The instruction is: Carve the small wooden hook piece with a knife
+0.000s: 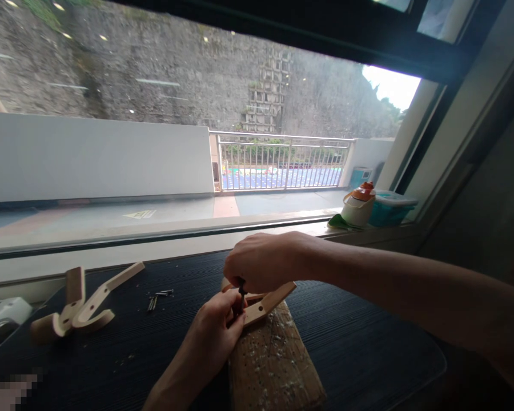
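My right hand point(268, 257) is closed in a fist over the top of a screwdriver point(242, 291); its handle is hidden in the palm and the dark shaft points down. Below it, the fingers of my left hand point(216, 322) are pinched round a pale wooden hook point(268, 302) beside the shaft. A hole shows in the hook's straight arm. The hook lies on the far end of a worn wooden block point(278, 359). My fingers cover the shaft's tip.
More wooden hooks point(103, 294) lie on the dark table point(351, 342) at the left, with several screws point(156, 298) close by. A white device point(4, 322) is at the left edge. On the windowsill are a bottle point(358, 206) and a teal box point(392, 208).
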{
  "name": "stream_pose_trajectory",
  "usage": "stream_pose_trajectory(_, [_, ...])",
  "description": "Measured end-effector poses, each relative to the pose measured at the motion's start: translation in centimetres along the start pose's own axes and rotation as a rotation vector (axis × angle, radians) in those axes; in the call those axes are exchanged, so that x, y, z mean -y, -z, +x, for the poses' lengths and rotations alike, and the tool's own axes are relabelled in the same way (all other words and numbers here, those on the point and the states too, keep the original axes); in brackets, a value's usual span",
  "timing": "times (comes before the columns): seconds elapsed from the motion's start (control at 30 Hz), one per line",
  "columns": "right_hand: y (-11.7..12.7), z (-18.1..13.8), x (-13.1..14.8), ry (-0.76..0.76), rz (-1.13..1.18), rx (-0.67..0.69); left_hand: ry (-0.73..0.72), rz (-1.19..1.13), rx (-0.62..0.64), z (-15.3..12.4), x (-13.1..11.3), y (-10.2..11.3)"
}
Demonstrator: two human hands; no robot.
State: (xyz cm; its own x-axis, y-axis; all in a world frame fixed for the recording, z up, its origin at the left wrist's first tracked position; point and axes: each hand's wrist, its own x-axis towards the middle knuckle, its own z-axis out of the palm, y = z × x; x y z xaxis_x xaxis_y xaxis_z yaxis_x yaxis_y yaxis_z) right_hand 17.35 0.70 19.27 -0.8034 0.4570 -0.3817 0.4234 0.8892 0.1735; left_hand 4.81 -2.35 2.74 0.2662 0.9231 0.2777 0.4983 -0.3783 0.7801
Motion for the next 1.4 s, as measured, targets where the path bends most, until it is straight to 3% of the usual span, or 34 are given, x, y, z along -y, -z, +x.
stream_pose_trajectory(0.13, [-0.9,0.6,-0.5,0.058,0.011,-0.062,-0.004,0.009,-0.006,0.0,0.4,-0.2])
stream_pose_trajectory(0.43, [-0.7,0.4,0.0,-0.102,0.104,-0.031,-0.010,0.015,-0.009,0.0,0.2,-0.1])
stream_pose_trajectory(0.6, [0.4,-0.1,0.2,-0.076,0.068,0.012,-0.004,-0.037,0.001,-0.1,0.4,-0.1])
stream_pose_trajectory(0.8, [-0.3,0.5,-0.6,0.034,0.102,-0.016,0.008,0.007,-0.014,-0.1,0.6,-0.2])
stream_pose_trajectory(1.07, [-0.7,0.5,-0.6,-0.086,0.159,0.022,0.003,-0.033,-0.039,0.0,0.4,-0.1])
stream_pose_trajectory(1.4, [0.4,0.2,-0.2,0.009,0.036,0.018,-0.018,-0.057,-0.068,-0.2,0.6,-0.3])
